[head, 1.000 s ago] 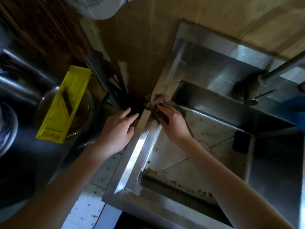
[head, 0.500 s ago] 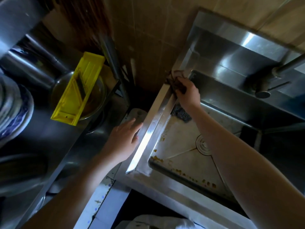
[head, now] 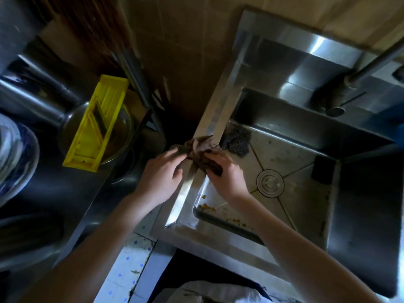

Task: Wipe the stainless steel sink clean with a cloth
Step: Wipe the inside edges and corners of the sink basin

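Note:
The stainless steel sink (head: 209,119) fills the right half of the head view, with orange-brown crumbs along its near wall and a round drain (head: 270,183) in the floor. A crumpled brown cloth (head: 202,149) lies on the sink's left rim. My right hand (head: 227,178) presses down on the cloth and grips it. My left hand (head: 161,178) rests on the outer edge of the left rim, fingertips touching the cloth's left side.
A dark scouring pad (head: 236,139) lies in the basin's far left corner, a black block (head: 323,172) at its right side. The faucet (head: 341,92) hangs over the back. A yellow slicer (head: 96,123) rests on a glass bowl on the left counter.
My right hand has drawn the cloth back along the left rim from the far corner toward me. My left hand has moved up to meet the cloth.

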`<action>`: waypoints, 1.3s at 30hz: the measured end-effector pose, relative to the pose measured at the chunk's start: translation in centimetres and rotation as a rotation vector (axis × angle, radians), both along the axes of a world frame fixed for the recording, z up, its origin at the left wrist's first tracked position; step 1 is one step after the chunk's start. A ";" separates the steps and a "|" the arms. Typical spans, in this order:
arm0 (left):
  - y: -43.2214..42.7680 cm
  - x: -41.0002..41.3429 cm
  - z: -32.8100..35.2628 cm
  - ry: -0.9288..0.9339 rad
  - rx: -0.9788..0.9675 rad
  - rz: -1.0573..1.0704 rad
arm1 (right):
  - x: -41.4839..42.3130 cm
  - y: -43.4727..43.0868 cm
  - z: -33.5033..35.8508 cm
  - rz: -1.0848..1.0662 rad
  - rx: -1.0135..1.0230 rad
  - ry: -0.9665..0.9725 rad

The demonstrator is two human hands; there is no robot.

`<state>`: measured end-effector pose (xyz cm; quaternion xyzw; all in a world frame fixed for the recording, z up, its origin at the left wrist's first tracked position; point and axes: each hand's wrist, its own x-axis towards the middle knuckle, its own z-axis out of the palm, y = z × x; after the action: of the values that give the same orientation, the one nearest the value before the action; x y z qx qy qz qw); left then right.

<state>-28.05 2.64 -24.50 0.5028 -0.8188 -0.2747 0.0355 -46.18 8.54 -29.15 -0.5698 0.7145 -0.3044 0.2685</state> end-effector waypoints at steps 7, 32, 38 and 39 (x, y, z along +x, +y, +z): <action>-1.6 -2.3 0.5 -0.011 0.004 -0.046 | -2.2 0.4 -0.7 -0.231 0.141 -0.260; -7.2 -15.5 -0.9 -0.166 -0.026 -0.327 | -17.3 0.9 -4.4 -0.494 0.335 -0.201; -8.7 -17.9 -1.2 -0.159 -0.024 -0.332 | -20.9 -2.5 -4.1 -0.120 0.242 0.164; -8.8 -18.1 -1.3 -0.159 -0.021 -0.332 | -21.5 -3.2 -3.9 -0.024 0.222 0.242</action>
<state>-46.14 -6.19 -25.78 0.3804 -0.8937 -0.2273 -0.0701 -67.66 5.34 -33.04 -0.5607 0.7776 -0.1560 0.2383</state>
